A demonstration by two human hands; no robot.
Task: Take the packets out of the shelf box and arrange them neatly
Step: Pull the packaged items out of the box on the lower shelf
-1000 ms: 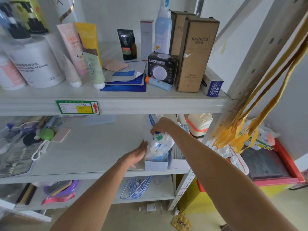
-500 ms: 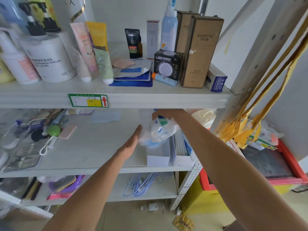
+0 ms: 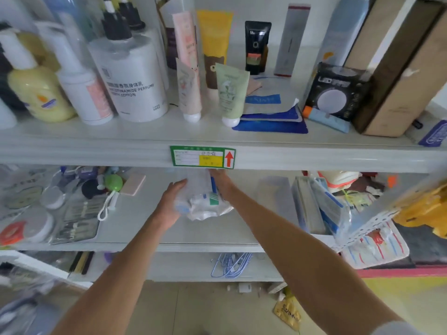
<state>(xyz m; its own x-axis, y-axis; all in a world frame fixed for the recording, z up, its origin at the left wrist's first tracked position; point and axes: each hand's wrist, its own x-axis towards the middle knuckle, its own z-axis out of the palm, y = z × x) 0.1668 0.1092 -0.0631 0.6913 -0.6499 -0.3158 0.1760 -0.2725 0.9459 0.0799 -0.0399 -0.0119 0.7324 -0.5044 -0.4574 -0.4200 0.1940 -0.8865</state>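
Observation:
A bunch of clear plastic packets (image 3: 202,200) with blue and green print is held over the middle shelf (image 3: 208,232), between both hands. My left hand (image 3: 170,204) presses flat against the bunch's left side. My right hand (image 3: 221,181) grips it from the top right, partly hidden under the upper shelf edge. The pale blue shelf box (image 3: 275,199) they came from stands to the right, blurred. More packets (image 3: 325,206) lean in boxes further right.
The upper shelf (image 3: 121,141) carries lotion bottles (image 3: 130,76), tubes and cartons. A green shelf label (image 3: 202,157) sits just above my hands. Small toiletries and a manicure set (image 3: 77,218) lie at the left of the middle shelf. Hangers (image 3: 229,264) lie on the lower shelf.
The packets came up out of the box and moved left over the open shelf. My left hand went from hovering beside them to pressing on them. The camera shifted left.

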